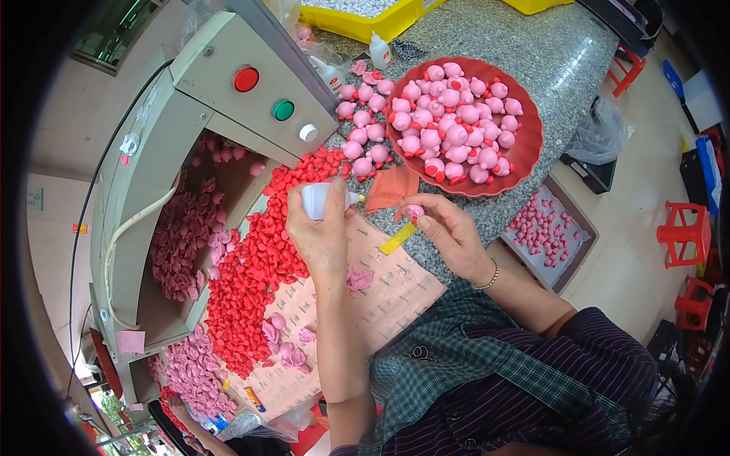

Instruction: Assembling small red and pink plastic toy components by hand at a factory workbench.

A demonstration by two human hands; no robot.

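Observation:
My left hand (318, 247) is wrapped round a white squeeze bottle (316, 201), whose narrow yellowish tip points right, toward my other hand. A short gap separates the tip from a small pink rubbery piece (414, 210), which my right hand (455, 237) pinches between thumb and fingers. Just below those fingertips is a yellow strip (397, 239); whether they touch it I cannot tell. An orange cloth (391, 188) lies behind the piece. Under my hands spreads a pale pink printed sheet (395, 289) with a crumpled pink piece (359, 280) on it.
Red small parts (247, 304) heap along the left. A red scalloped bowl (525, 156) holds several pink figures with red feet; more figures (365, 137) lie beside it. A grey machine housing (220, 83) with buttons stands left. Another person's arm (194, 429) shows at lower left.

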